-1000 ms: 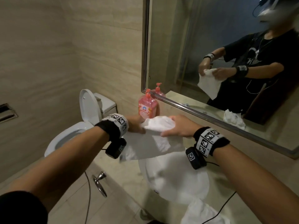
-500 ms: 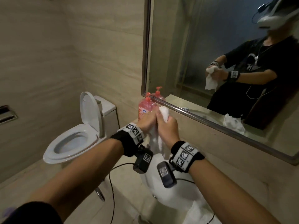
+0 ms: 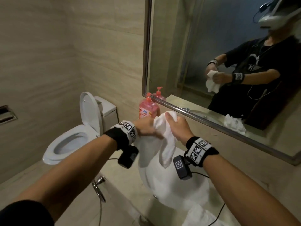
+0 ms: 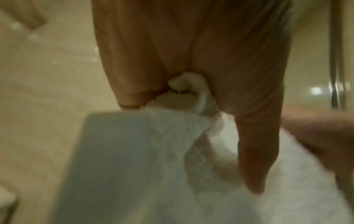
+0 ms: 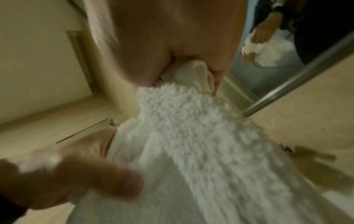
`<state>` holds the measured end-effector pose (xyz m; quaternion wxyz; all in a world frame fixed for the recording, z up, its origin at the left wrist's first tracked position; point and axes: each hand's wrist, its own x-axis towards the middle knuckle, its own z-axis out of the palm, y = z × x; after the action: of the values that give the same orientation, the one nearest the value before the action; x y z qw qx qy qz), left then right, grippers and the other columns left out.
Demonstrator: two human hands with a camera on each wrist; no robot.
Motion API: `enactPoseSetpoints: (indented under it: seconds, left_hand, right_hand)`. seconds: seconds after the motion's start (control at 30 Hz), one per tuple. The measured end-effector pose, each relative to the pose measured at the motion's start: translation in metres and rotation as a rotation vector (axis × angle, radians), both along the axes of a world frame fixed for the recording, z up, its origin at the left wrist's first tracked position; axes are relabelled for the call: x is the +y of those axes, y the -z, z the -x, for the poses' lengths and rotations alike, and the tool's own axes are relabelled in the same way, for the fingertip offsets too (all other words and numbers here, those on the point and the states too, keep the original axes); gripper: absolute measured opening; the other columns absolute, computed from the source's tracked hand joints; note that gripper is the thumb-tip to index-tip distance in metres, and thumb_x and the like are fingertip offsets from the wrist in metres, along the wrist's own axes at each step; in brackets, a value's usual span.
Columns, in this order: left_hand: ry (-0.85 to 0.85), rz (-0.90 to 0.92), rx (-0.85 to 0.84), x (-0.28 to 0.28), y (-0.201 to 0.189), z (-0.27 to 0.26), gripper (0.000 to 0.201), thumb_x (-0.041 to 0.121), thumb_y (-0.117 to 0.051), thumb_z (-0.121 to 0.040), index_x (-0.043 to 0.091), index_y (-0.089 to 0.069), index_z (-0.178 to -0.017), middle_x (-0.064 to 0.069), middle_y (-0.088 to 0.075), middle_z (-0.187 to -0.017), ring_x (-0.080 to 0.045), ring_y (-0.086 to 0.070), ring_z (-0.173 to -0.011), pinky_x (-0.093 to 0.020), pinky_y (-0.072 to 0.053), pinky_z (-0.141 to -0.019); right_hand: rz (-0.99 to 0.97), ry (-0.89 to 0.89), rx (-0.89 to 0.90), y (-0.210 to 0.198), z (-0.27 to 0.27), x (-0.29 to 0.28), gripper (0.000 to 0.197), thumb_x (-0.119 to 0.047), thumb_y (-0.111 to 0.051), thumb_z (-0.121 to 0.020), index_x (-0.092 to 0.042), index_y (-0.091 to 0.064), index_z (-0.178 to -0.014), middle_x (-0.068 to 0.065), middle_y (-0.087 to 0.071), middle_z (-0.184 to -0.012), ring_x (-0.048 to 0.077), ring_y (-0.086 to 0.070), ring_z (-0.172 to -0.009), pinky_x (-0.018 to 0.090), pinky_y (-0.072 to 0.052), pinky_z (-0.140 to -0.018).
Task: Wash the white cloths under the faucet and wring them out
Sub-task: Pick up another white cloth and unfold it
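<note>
A white terry cloth (image 3: 167, 141) hangs bunched above the white sink basin (image 3: 179, 190). My left hand (image 3: 146, 128) grips its left side and my right hand (image 3: 177, 128) grips its top fold, the two hands close together. In the left wrist view, my left hand (image 4: 191, 84) pinches a fold of the cloth (image 4: 172, 144). From the right wrist, my right hand (image 5: 191, 66) holds the fluffy cloth (image 5: 201, 136) between thumb and fingers. Another white cloth (image 3: 202, 216) lies on the counter at the bottom. No faucet shows.
A pink soap bottle (image 3: 147, 110) stands on the counter by the mirror (image 3: 211, 54). An open toilet (image 3: 70, 141) sits to the left. A metal towel ring (image 3: 98, 186) hangs on the counter front. The mirror reflects a crumpled cloth (image 3: 234, 123) on the counter.
The spread cloth was gathered between both hands held upright together; now the hands have parted slightly and tilted, the cloth hanging bunched between them. The view has drifted a little.
</note>
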<state>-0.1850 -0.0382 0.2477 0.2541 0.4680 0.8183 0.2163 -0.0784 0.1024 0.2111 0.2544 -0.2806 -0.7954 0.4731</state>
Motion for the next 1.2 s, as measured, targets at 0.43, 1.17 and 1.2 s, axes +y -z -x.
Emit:
enactPoseSetpoints:
  seconds: [0.43, 1.17, 1.2]
  left_hand:
    - [-0.112, -0.074, -0.137, -0.037, 0.034, 0.049, 0.013, 0.035, -0.067, -0.091, 0.033, -0.065, -0.078, 0.012, -0.067, -0.074, -0.003, -0.061, -0.059, -0.018, -0.048, -0.053]
    - [-0.557, -0.507, -0.781, 0.046, 0.042, -0.025, 0.026, 0.031, -0.045, -0.097, 0.012, -0.058, -0.086, -0.009, -0.061, -0.080, -0.020, -0.057, -0.062, -0.028, -0.045, -0.052]
    - [-0.565, -0.506, -0.771, 0.046, 0.045, -0.024, 0.026, 0.032, -0.047, -0.097, 0.013, -0.060, -0.085, -0.007, -0.064, -0.080, -0.018, -0.060, -0.062, -0.027, -0.046, -0.053]
  right_hand:
    - [-0.179, -0.446, -0.593, 0.026, -0.037, 0.032, 0.023, -0.033, -0.072, -0.087, -0.012, -0.070, -0.097, 0.007, -0.074, -0.084, 0.020, -0.066, -0.066, 0.027, -0.051, -0.055]
    - [0.096, 0.144, 0.011, 0.040, 0.017, -0.022, 0.050, -0.065, -0.056, -0.091, -0.017, -0.069, -0.083, 0.001, -0.074, -0.073, 0.015, -0.073, -0.062, 0.036, -0.061, -0.056]
    - [0.095, 0.153, 0.008, 0.045, 0.017, -0.021, 0.054, -0.066, -0.054, -0.089, -0.015, -0.070, -0.084, 0.001, -0.075, -0.074, 0.015, -0.073, -0.063, 0.036, -0.061, -0.056]
